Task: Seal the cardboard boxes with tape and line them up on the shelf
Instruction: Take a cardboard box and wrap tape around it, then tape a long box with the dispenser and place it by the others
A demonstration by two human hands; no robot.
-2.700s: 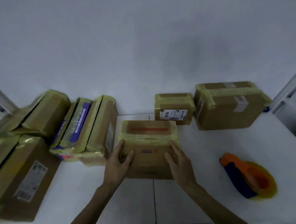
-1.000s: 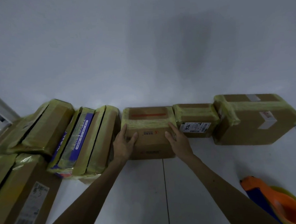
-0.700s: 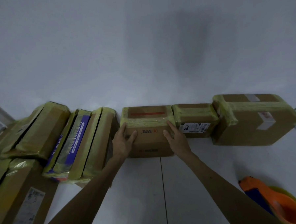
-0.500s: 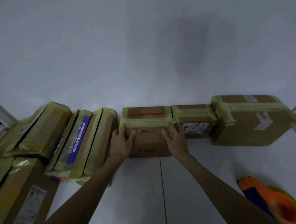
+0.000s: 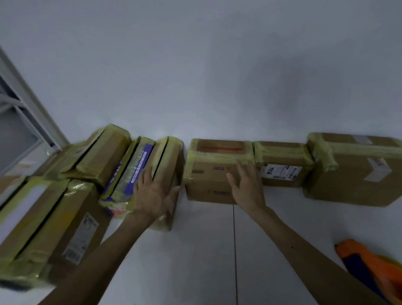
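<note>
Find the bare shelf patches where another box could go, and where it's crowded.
Bare shelf runs in front of the row, widest between the large box and tape dispenser. A narrow gap separates the leaning box from the red-striped box. The left end is crowded with piled boxes.

The white shelf (image 5: 196, 257), a seam running down its middle, is carrying taped cardboard boxes along the wall. Right of centre, the red-striped box (image 5: 210, 172), the small labelled box (image 5: 282, 162) and the large box (image 5: 359, 169) are sitting side by side in a row. At centre left, three flat boxes (image 5: 128, 170) are leaning over. A long box (image 5: 43, 230) is lying at lower left, and a tape dispenser (image 5: 378, 276) at lower right.
</note>
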